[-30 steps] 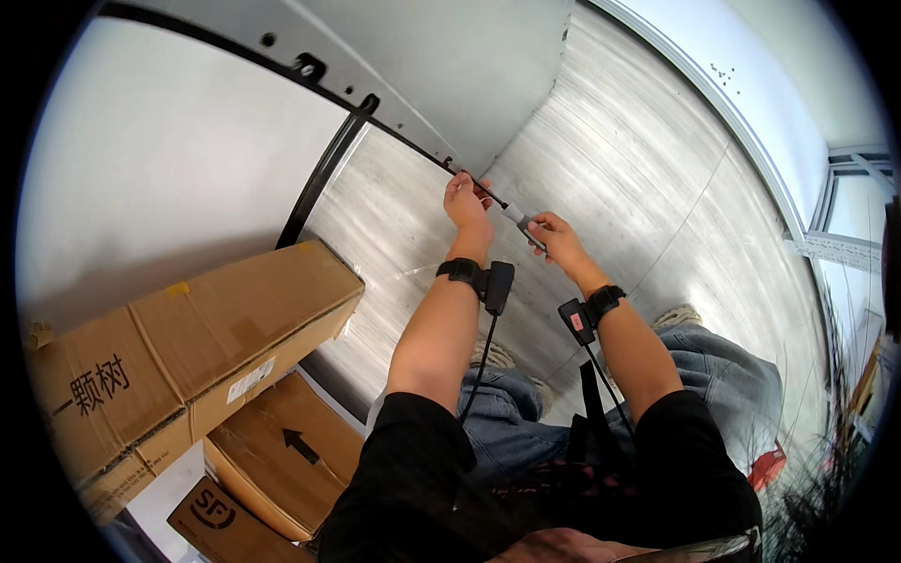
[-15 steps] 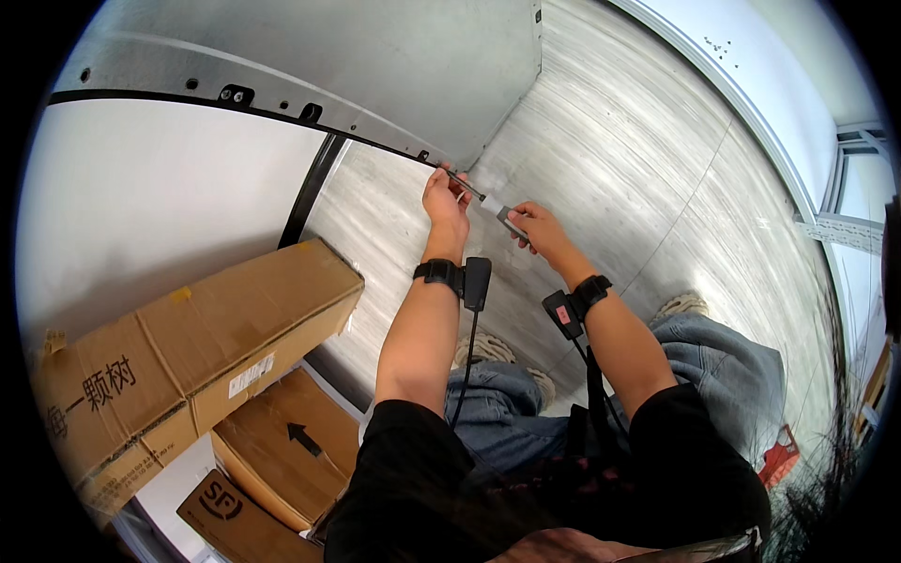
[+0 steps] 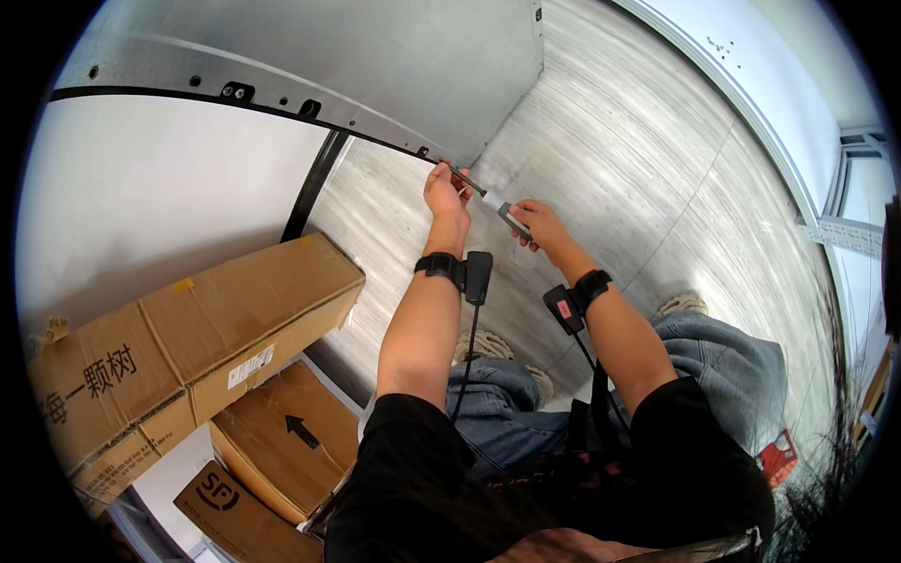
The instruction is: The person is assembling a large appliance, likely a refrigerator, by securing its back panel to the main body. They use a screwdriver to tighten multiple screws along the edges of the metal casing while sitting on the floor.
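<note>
My right hand (image 3: 537,223) is wrapped round the grey and white handle of a screwdriver (image 3: 505,213). Its dark shaft points up and left to the lower edge of a large grey metal panel (image 3: 375,66). At that edge, by the panel's corner, my left hand (image 3: 448,192) has its fingers closed around the tip end of the shaft. Those fingers hide the tip and whatever it meets. Along the panel's edge run several holes and black brackets (image 3: 236,92).
A long cardboard box (image 3: 216,314) lies at the left, over more brown cartons (image 3: 291,441). A black post (image 3: 314,186) stands beside a white panel (image 3: 169,178). Light wood-look floor (image 3: 638,141) stretches to the right, up to a white frame (image 3: 751,103).
Hardly anything differs. The view has shifted slightly, and my right hand and the screwdriver handle have turned a little. Both hands stay at the same place by the panel's edge.
</note>
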`<state>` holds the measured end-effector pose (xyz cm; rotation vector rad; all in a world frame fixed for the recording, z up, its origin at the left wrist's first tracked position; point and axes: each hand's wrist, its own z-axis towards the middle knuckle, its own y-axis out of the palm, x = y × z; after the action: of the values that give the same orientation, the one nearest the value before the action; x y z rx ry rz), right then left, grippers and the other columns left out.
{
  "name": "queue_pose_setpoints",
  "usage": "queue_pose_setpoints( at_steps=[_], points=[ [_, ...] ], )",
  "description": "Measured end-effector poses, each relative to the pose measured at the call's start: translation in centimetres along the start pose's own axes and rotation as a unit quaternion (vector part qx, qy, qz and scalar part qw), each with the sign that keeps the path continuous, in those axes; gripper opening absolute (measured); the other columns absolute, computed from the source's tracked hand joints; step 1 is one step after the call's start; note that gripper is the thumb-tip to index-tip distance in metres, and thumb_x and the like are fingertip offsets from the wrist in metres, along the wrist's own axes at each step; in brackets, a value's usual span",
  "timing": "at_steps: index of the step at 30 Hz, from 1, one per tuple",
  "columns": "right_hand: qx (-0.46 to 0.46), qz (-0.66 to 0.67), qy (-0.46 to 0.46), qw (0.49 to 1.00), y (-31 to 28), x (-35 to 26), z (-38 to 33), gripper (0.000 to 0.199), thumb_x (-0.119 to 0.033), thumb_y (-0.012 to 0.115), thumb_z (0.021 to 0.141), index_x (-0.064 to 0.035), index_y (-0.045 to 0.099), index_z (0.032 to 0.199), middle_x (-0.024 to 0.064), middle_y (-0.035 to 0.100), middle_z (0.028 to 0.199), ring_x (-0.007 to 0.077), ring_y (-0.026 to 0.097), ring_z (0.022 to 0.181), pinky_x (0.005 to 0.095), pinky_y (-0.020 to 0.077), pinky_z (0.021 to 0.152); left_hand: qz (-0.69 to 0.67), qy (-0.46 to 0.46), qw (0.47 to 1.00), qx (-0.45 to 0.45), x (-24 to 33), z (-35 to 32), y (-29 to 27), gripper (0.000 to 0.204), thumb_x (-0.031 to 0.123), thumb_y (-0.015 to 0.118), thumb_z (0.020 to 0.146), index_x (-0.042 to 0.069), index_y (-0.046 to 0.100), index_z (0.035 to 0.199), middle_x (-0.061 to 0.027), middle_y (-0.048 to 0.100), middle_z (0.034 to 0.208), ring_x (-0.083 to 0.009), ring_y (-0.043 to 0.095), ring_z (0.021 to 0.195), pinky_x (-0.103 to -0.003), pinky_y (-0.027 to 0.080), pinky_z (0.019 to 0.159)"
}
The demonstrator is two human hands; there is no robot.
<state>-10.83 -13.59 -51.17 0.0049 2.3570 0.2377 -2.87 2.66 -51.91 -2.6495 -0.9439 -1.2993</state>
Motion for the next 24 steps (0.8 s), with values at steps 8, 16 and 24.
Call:
queue_pose_setpoints(
  at_steps=[8, 16, 24],
  points=[
    [-0.029, 0.044, 0.019, 0.998, -0.4, -0.5, -0.2, 0.028, -0.033, 0.048, 0.093, -0.0070, 0.058, 0.094, 0.0033, 0.059, 0.067, 0.0085, 0.048, 0.049, 0.0228, 0.0320, 0.040, 0.020, -0.004, 1.000, 0.008, 0.3, -0.4, 0.4, 0.019, 0.021, 0.043, 0.097, 0.011, 0.053, 0.110, -0.0052, 0.060, 0.080, -0.0118, 0.049, 0.064, -0.027, 0.042, 0.054],
    [-0.057, 0.097, 0.077, 0.991, -1.0, -1.1, 0.2, 0.029, -0.033, 0.045, 0.094, -0.0064, 0.057, 0.091, 0.0036, 0.057, 0.061, 0.0091, 0.044, 0.042, 0.0236, 0.0287, 0.037, 0.029, -0.007, 0.999, 0.033, 0.6, -0.5, 0.9, 0.021, 0.024, 0.044, 0.097, 0.009, 0.053, 0.109, -0.0056, 0.059, 0.082, -0.0132, 0.048, 0.065, -0.028, 0.044, 0.056],
    [-0.061, 0.051, 0.032, 0.996, -0.9, -0.8, 0.7, 0.032, -0.036, 0.045, 0.094, -0.0062, 0.057, 0.093, 0.0026, 0.056, 0.062, 0.0088, 0.044, 0.044, 0.0237, 0.0296, 0.039, 0.039, 0.002, 0.999, 0.033, 0.7, -0.4, 0.7, 0.020, 0.023, 0.044, 0.097, 0.009, 0.053, 0.107, -0.0060, 0.060, 0.082, -0.0133, 0.049, 0.065, -0.028, 0.043, 0.056]
  ],
)
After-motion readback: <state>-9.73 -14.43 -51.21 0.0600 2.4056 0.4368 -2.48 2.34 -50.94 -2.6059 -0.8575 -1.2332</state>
